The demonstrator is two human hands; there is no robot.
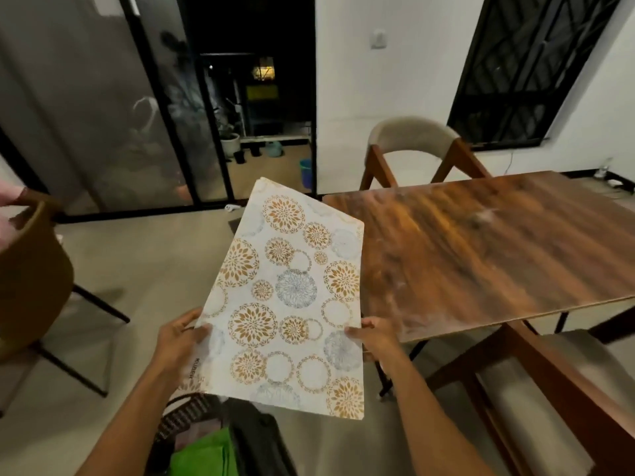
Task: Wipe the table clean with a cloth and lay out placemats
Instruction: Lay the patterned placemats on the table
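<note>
Placemats (288,297) — a thin stack by the look of the layered far corner — are up in the air between both hands, just beside the near-left corner of the wooden bench (481,249), their far edge overlapping its corner from this angle. The left hand (178,338) pinches the left long edge, thumb on top of the printed face, and the right hand (372,336) does the same on the right edge; each grip is closed on the mats. Held at both sides like that, the sheets stay flat and face-up, which I'd guess makes it easy to slide one straight onto the surface. The bench top is bare, with pale smears across the wood — whether dust or wipe marks I can't tell. A green cloth (202,455) lies low by the person's feet, on some dark bags. Chairs stand at the far side (412,149) and the near right (549,389).
</note>
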